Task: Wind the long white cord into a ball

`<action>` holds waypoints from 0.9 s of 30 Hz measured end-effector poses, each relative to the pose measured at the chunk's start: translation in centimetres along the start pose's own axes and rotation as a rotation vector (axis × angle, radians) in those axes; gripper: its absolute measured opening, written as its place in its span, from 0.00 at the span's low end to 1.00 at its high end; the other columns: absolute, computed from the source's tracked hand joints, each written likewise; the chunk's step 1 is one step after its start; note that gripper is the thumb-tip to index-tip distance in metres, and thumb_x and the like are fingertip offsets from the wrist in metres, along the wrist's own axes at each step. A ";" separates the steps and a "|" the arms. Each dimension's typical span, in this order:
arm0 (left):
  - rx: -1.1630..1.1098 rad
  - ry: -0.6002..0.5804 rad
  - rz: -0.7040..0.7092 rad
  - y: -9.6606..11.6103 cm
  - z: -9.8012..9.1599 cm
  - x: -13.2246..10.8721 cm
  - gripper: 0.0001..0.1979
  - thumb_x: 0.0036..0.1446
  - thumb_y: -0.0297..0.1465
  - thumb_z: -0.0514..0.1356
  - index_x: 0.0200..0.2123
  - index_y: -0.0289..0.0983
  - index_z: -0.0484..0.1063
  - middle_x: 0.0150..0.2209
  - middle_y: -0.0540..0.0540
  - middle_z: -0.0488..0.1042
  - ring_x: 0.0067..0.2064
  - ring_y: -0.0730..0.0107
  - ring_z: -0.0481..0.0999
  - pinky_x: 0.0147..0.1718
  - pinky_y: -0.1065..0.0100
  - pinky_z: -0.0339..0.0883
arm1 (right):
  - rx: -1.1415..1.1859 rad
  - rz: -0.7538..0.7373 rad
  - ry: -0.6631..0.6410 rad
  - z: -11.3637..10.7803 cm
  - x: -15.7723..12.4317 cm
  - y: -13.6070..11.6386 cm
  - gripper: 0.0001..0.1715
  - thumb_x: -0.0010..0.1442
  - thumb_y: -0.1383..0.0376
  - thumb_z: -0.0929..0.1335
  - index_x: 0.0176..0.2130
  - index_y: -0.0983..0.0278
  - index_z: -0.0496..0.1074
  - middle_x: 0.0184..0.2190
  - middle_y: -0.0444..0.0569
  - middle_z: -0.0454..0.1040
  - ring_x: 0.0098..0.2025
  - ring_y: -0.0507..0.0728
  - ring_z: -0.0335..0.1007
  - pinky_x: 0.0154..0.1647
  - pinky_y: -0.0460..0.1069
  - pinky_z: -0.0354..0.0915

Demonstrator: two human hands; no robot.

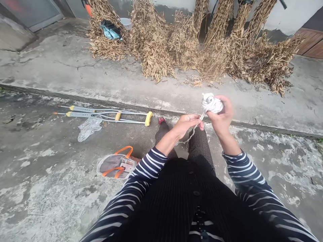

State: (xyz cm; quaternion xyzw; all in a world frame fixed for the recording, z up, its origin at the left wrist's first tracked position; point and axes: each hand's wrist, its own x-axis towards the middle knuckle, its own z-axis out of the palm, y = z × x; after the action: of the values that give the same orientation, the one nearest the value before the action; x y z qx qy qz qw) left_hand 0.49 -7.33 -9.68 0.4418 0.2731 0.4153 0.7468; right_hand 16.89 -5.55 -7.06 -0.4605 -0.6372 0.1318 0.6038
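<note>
While right hand curls fingers around white cord bundle | left hand pinches its strand, fingers closed | crutches: far left | bag: near left

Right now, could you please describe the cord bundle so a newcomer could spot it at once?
Find the raised concrete ledge bearing dried plants. Seen against it, the right grip holds the cord bundle. Its bright white loops set it apart from the brown dried plants.

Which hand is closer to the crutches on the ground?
Left. The left hand is right of the crutches in view; the right hand, holding the white bundle, is farther right.
</note>
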 end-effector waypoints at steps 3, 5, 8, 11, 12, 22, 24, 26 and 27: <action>0.002 -0.014 -0.015 -0.2 -0.1 -0.3 0.14 0.54 0.37 0.69 0.36 0.31 0.75 0.28 0.45 0.79 0.30 0.69 0.77 0.43 0.63 0.67 | -0.021 -0.052 -0.022 0.1 0.3 0.0 0.25 0.46 0.69 0.69 0.47 0.61 0.72 0.43 0.50 0.73 0.47 0.61 0.70 0.52 0.60 0.70; 0.009 -0.042 -0.016 -0.3 -0.2 -0.5 0.14 0.54 0.36 0.69 0.37 0.31 0.75 0.28 0.45 0.79 0.31 0.68 0.77 0.44 0.63 0.67 | -0.029 -0.101 -0.033 0.1 0.6 -0.1 0.26 0.45 0.69 0.69 0.47 0.61 0.73 0.44 0.50 0.73 0.49 0.62 0.70 0.53 0.61 0.69; 0.029 -0.094 -0.027 -0.4 -0.4 -0.6 0.12 0.55 0.35 0.68 0.37 0.32 0.74 0.26 0.46 0.78 0.33 0.66 0.79 0.46 0.62 0.67 | -0.065 -0.125 -0.045 0.1 1.1 -0.1 0.24 0.46 0.69 0.69 0.46 0.60 0.73 0.45 0.50 0.73 0.51 0.62 0.70 0.55 0.62 0.69; 0.055 -0.107 -0.040 -0.4 -1.0 -0.8 0.12 0.55 0.35 0.68 0.36 0.32 0.75 0.26 0.45 0.78 0.38 0.63 0.80 0.49 0.61 0.66 | -0.084 -0.127 -0.056 0.3 1.3 0.0 0.23 0.47 0.68 0.70 0.46 0.60 0.73 0.45 0.50 0.73 0.51 0.63 0.70 0.55 0.62 0.69; 0.075 -0.101 -0.041 -0.4 -1.2 -0.8 0.12 0.54 0.36 0.68 0.36 0.31 0.76 0.27 0.44 0.79 0.40 0.62 0.80 0.51 0.61 0.65 | -0.083 -0.135 -0.055 0.4 1.3 0.0 0.23 0.47 0.68 0.70 0.45 0.60 0.73 0.45 0.50 0.73 0.51 0.62 0.70 0.55 0.62 0.69; 0.555 0.208 0.061 1.4 -2.7 -0.9 0.05 0.53 0.30 0.66 0.31 0.34 0.79 0.30 0.49 0.79 0.30 0.72 0.72 0.38 0.69 0.65 | -0.106 -0.185 -0.029 0.9 1.7 0.6 0.19 0.50 0.65 0.71 0.45 0.59 0.73 0.44 0.50 0.73 0.52 0.64 0.70 0.55 0.64 0.69; 0.513 0.196 0.040 1.4 -2.7 -0.9 0.05 0.55 0.30 0.65 0.31 0.34 0.77 0.29 0.50 0.77 0.24 0.77 0.69 0.31 0.70 0.63 | -0.117 -0.186 -0.040 1.0 1.8 0.7 0.20 0.50 0.65 0.71 0.45 0.59 0.74 0.45 0.50 0.73 0.52 0.64 0.70 0.56 0.65 0.69; 0.404 0.167 0.015 1.2 -2.7 -1.0 0.05 0.54 0.30 0.65 0.31 0.33 0.76 0.28 0.49 0.77 0.23 0.77 0.70 0.29 0.71 0.64 | -0.116 -0.185 -0.046 1.1 1.9 0.8 0.20 0.50 0.66 0.71 0.45 0.59 0.74 0.45 0.51 0.73 0.52 0.64 0.70 0.56 0.65 0.69; 0.334 0.159 0.000 1.0 -2.7 -1.0 0.05 0.54 0.29 0.66 0.31 0.33 0.75 0.28 0.48 0.78 0.24 0.75 0.73 0.29 0.71 0.66 | -0.106 -0.190 -0.048 1.2 2.0 0.7 0.20 0.50 0.67 0.72 0.45 0.59 0.74 0.45 0.51 0.74 0.52 0.64 0.70 0.56 0.65 0.70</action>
State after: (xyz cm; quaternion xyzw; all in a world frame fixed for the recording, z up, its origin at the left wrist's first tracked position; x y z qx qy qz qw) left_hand -2.48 -6.75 -9.96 0.5257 0.3963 0.3977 0.6391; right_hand 16.43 -3.22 -6.61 -0.4261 -0.6983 0.0509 0.5729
